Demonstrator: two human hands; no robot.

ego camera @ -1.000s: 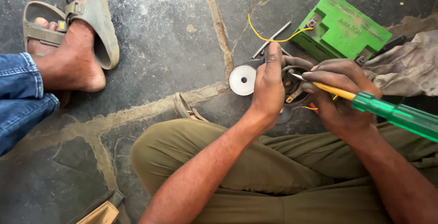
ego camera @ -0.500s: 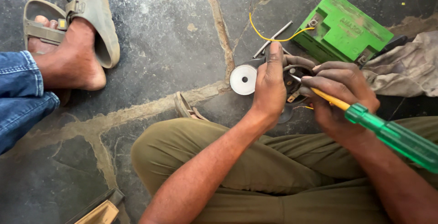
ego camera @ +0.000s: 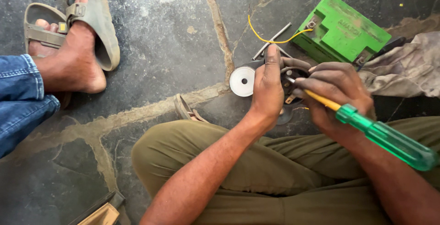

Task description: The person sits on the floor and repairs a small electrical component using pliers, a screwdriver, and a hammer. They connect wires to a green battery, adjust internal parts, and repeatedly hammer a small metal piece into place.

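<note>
My left hand point(ego camera: 268, 89) grips a small dark round part point(ego camera: 293, 76) with metal terminals, held above the stone floor. My right hand point(ego camera: 337, 92) holds a screwdriver point(ego camera: 380, 133) with a yellow shaft and clear green handle; its tip goes into the dark part between my hands. A white disc point(ego camera: 242, 81) lies on the floor just left of my left hand. Most of the dark part is hidden by my fingers.
A green box-shaped battery point(ego camera: 341, 32) with a yellow wire point(ego camera: 270, 39) lies at the upper right, next to a dirty rag point(ego camera: 408, 69). Another person's sandalled foot point(ego camera: 75, 46) and a jeans leg point(ego camera: 23, 101) occupy the left. A metal rod point(ego camera: 272, 40) rests by the battery.
The screwdriver handle has dropped lower and swung toward me, so the shaft is steeper. My left hand keeps its grip on the dark part and has barely moved.
</note>
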